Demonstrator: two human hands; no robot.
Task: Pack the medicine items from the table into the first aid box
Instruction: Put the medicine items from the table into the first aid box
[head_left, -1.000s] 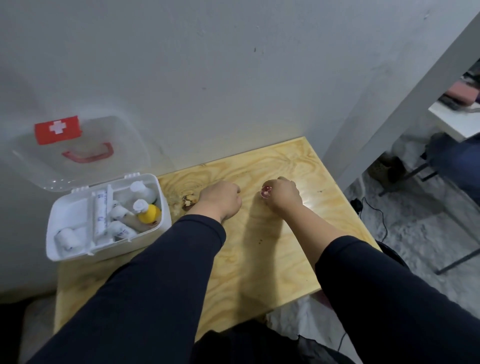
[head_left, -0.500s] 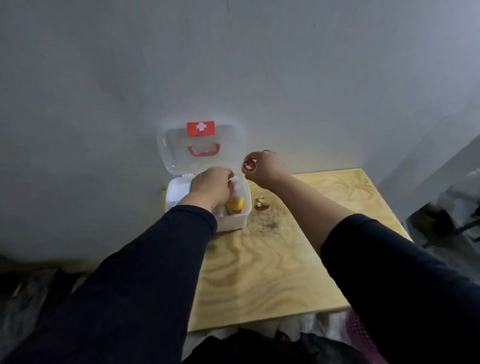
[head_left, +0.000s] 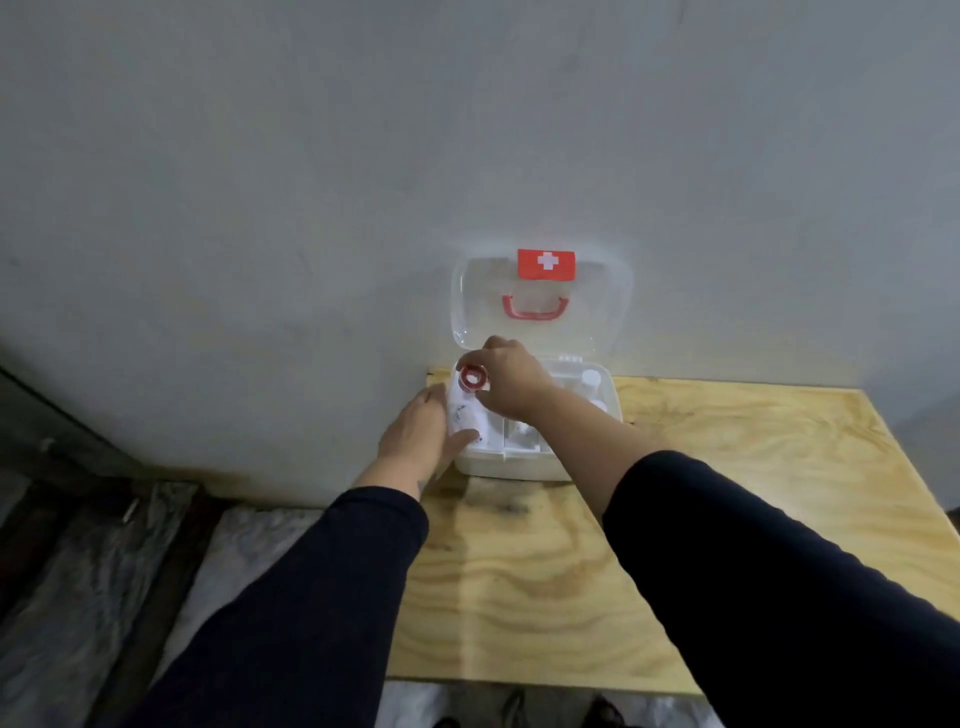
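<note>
- First aid box (head_left: 511, 462): white, on the back left corner of the wooden table (head_left: 727, 519), close to the table's left edge. Its clear lid (head_left: 597, 312) stands open against the wall.
- Right hand (head_left: 511, 382): fingers closed on a small red-and-white roll (head_left: 472, 378), apparently tape, held above the box's left compartment.
- Left hand (head_left: 421, 439): open, flat against the box's left wall, thumb over the front corner; grips nothing, seems to steady the box.
- Contents: white bottles (head_left: 590, 378) at the right rear. Other items are too blurred to name.
- Roll relative to grip: pinched at the fingertips, just above the box's left rear part, not yet set down.
- Risk: released from this height, the roll could bounce or roll over the near left rim and off the table.
- Risk: the forearm crosses the box and could knock the bottles.
- Risk: pushing on the lid could tip it shut.
</note>
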